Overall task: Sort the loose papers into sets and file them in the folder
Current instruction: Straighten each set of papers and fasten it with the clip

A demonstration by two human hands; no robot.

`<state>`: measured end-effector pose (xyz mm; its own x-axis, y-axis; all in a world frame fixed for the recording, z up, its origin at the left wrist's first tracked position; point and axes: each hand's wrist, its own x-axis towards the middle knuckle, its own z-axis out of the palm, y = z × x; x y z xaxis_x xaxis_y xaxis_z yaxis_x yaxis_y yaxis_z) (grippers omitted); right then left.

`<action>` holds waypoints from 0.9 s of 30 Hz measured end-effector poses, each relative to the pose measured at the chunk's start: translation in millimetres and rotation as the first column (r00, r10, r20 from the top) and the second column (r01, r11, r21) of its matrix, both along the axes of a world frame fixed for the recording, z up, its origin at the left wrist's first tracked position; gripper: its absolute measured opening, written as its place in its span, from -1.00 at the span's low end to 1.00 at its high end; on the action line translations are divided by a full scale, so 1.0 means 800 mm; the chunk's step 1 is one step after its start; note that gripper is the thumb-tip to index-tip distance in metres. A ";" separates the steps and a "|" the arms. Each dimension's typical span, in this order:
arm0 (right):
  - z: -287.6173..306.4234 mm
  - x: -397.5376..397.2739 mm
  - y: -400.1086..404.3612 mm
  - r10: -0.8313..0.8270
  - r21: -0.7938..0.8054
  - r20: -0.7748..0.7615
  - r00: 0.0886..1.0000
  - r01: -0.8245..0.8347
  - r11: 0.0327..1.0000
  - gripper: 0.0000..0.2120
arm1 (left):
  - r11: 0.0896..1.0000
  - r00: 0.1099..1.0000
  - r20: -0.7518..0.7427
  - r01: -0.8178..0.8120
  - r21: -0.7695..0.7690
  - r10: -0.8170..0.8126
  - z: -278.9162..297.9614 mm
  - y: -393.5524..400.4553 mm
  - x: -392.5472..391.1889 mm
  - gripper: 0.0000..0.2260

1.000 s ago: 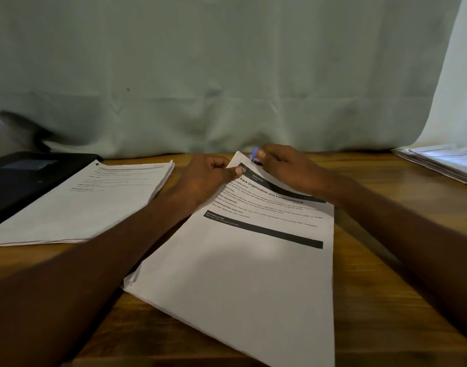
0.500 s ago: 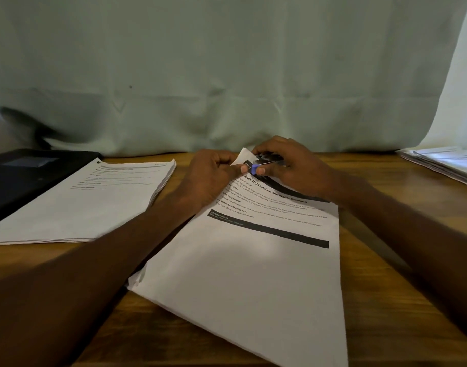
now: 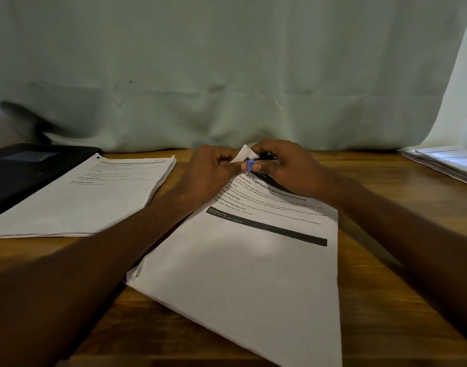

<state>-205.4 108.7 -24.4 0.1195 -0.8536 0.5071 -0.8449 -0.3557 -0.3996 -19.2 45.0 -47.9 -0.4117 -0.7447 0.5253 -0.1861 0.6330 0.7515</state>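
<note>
1. Wooden table (image 3: 386, 300), seen from the person's own head height; a pale green cloth (image 3: 227, 75) hangs behind its far edge.
2. Centre paper set (image 3: 248, 274): a stack of printed sheets lying skewed on the table, its far left corner lifted off the surface. The top sheet carries a heading about rack organization and cleaning and a black bar across its middle.
3. Left hand (image 3: 208, 172): fingers curled, thumb and forefinger pinching the raised corner of the centre set.
4. Right hand (image 3: 285, 165): fingers closed around a small clip (image 3: 255, 163) (blue at one end, dark along its body) held against that same corner. How far the clip sits over the sheets cannot be told.
5. Left paper stack (image 3: 94, 197): a second pile of printed sheets lying flat, just beside the left forearm.
6. Dark folder (image 3: 23, 173): at the table's far left, partly under the left stack.
7. Right-edge papers (image 3: 449, 162): a further pile at the table's far right, well apart from both hands.
</note>
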 end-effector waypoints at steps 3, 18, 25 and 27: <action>0.000 0.004 0.002 0.006 0.012 0.013 1.000 -0.007 1.000 -0.77 | 1.000 1.000 -0.013 0.006 -0.007 -0.006 -0.001 0.000 0.001 -0.91; -0.001 0.010 0.002 -0.051 -0.003 0.069 0.996 0.051 0.999 -0.77 | 0.998 0.998 0.023 0.054 0.038 -0.054 0.003 -0.001 0.001 -0.90; -0.002 0.005 -0.003 -0.090 0.033 0.103 0.991 0.087 0.996 -0.80 | 0.991 0.993 0.116 0.013 0.132 -0.028 0.004 -0.010 0.007 -0.89; -0.001 0.005 -0.001 -0.088 0.041 0.115 0.989 0.084 0.996 -0.79 | 0.992 0.995 0.093 0.024 0.123 -0.036 0.002 -0.009 0.008 -0.88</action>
<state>-201.3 107.6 -25.1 -0.0133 -0.8762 0.4817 -0.8188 -0.2670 -0.5083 -13.2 37.6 -46.2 -0.4784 -0.7871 0.3893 -0.2426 0.5446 0.8028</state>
